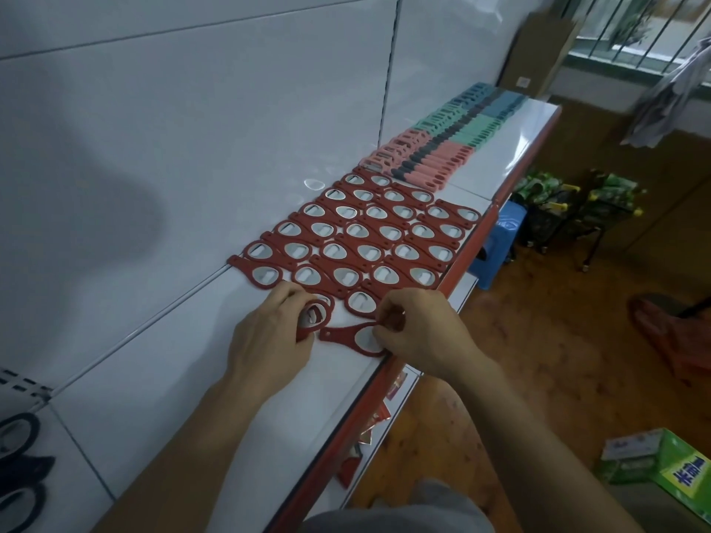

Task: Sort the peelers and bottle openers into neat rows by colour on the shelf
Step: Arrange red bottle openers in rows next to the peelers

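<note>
Several red bottle openers [358, 232] with metal oval insets lie in slanted rows on the white shelf [200, 363]. My left hand [269, 332] grips one red opener [313, 319], tilted up off the shelf. My right hand [419, 332] pinches the round head of another red opener [346, 336] lying flat near the shelf's front edge. Beyond the openers, pink peelers [423, 163], green peelers [458, 128] and blue peelers [488, 101] lie in tidy rows.
Black openers [19, 455] lie at the far left of the shelf. The shelf has a red front edge [384, 390]; a lower shelf holds red packets [369, 432]. On the floor stand a blue stool [500, 240], a green box [661, 467] and trolleys [569, 209].
</note>
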